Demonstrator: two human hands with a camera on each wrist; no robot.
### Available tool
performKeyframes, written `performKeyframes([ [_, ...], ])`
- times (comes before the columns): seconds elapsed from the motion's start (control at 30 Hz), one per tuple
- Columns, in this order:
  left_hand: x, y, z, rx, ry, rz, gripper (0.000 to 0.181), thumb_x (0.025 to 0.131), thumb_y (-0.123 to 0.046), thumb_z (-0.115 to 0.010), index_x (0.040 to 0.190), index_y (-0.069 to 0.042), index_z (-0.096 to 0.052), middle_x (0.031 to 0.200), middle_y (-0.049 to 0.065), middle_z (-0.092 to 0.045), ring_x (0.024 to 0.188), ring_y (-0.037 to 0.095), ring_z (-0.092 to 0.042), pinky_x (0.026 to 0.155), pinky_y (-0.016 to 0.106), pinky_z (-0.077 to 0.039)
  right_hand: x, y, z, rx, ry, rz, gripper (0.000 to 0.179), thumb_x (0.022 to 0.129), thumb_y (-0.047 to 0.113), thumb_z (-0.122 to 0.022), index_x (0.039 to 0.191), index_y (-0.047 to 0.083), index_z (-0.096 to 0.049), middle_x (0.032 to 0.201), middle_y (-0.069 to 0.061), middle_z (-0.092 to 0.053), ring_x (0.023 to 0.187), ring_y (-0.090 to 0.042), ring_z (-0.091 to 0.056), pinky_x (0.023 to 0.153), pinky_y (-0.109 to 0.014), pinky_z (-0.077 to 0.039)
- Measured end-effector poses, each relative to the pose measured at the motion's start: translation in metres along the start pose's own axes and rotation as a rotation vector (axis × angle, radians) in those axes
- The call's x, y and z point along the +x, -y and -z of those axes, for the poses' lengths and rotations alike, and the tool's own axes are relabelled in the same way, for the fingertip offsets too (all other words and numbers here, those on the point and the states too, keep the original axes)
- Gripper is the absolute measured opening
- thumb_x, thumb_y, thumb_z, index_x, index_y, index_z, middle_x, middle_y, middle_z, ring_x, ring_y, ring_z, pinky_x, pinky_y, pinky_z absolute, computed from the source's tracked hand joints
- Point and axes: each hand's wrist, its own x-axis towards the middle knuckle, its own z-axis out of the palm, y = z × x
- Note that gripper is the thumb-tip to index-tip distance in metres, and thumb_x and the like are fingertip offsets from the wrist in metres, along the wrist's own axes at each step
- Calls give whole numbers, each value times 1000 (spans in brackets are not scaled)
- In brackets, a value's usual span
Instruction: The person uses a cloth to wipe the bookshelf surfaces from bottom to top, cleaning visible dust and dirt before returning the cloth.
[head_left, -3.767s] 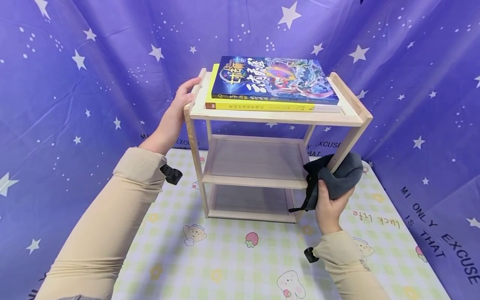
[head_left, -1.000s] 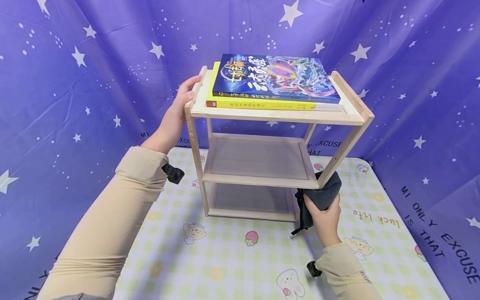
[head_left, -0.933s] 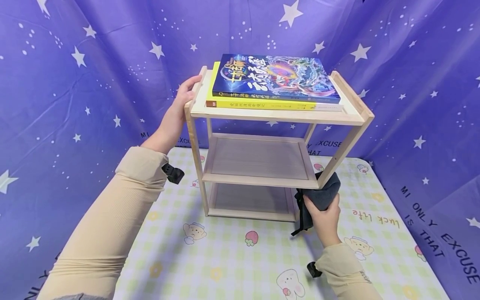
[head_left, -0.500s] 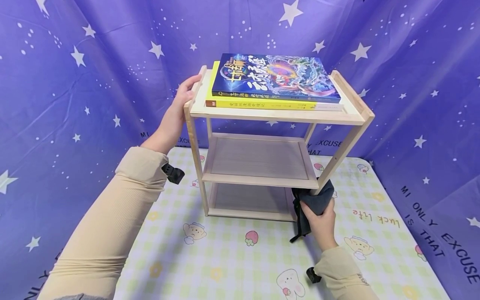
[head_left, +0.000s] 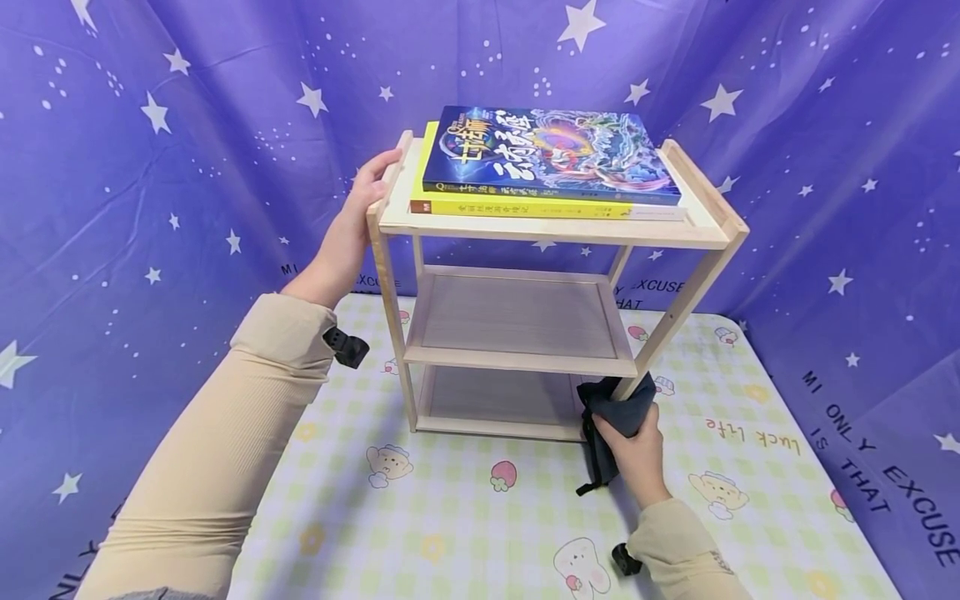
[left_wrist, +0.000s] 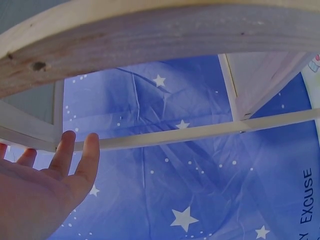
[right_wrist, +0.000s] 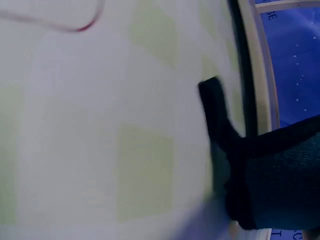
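A pale wooden three-tier shelf rack (head_left: 517,362) stands upright on the cloth-covered table. My left hand (head_left: 351,229) rests against the left end of its top tier; in the left wrist view its fingers (left_wrist: 89,160) are spread and fairly straight beside the frame. Low on the front right leg, my right hand (head_left: 637,450) grips a dark grey cloth (head_left: 632,410) wrapped around the wood. A black strap hangs from the cloth on its left side. Only the cloth and its strap show clearly in the right wrist view, and the fingers behind the cloth are hidden.
A blue illustrated book (head_left: 555,154) lies on a yellow book (head_left: 517,208) on the top tier. Checked tablecloth (head_left: 450,517) with cartoon prints covers the table. Purple star-patterned curtains (head_left: 187,167) enclose the back and both sides.
My right hand has slid the grey cloth down the front right leg, from around mid-height to near its lower end. My left hand has stayed at the top left.
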Motion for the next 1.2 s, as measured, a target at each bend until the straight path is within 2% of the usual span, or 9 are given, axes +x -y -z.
performKeyframes([
  [0.17,-1,0,1,1,1,1,63,94,-47,-31,154,-27,-30,163,-2,-20,146,17,-27,112,39,-26,0,0,0,9,28,-19,64,83,24,-76,130,2,-39,128,-27,-58,113,-36,-56,89,-33,-40],
  [0.3,-1,0,2,6,-4,-3,63,95,-46,-31,154,-26,-30,163,-2,-20,144,18,-29,108,37,-29,4,1,2,89,81,-54,66,82,18,-76,134,5,-38,133,-21,-53,119,-30,-50,98,-36,-37],
  [0.4,-1,0,3,26,2,1,62,95,-46,-29,154,-27,-28,163,-4,-22,143,17,-32,105,36,-31,8,1,7,165,147,-101,69,81,9,-75,140,7,-37,132,-6,-51,120,-16,-45,103,-31,-33],
  [0.47,-1,-1,4,42,3,9,62,95,-47,-29,154,-29,-28,162,-5,-23,141,16,-33,105,36,-31,11,1,10,192,178,-118,69,80,3,-73,140,10,-39,124,7,-52,113,-6,-46,100,-22,-33],
  [0.63,-2,-2,5,58,-6,18,61,95,-49,-29,153,-31,-29,161,-6,-25,140,16,-35,105,39,-32,18,3,17,234,234,-101,62,74,-8,-66,127,21,-49,101,27,-55,98,3,-49,89,-11,-37],
  [0.77,-2,-1,5,62,-6,21,61,95,-50,-29,153,-32,-29,161,-7,-26,141,16,-34,107,41,-31,26,2,21,296,288,-92,62,68,-15,-59,109,31,-54,94,26,-59,90,2,-53,81,-13,-45],
  [0.83,-2,-1,6,64,-5,21,61,95,-50,-29,153,-32,-28,161,-7,-26,141,16,-35,107,41,-31,31,1,23,316,337,-93,64,66,-16,-57,106,33,-55,93,23,-60,87,0,-55,78,-15,-47],
  [0.97,-2,-1,7,73,-4,24,61,95,-50,-28,153,-33,-28,161,-6,-25,141,16,-34,108,42,-31,43,-3,29,370,485,-83,65,65,-18,-53,107,31,-56,94,17,-64,84,-3,-59,75,-20,-50],
  [1.2,0,1,5,25,5,9,64,94,-48,-31,154,-27,-28,163,-3,-19,146,17,-27,113,42,-26,62,-9,37,518,750,22,64,63,-21,-49,107,23,-62,95,8,-70,84,-8,-66,72,-23,-55],
])
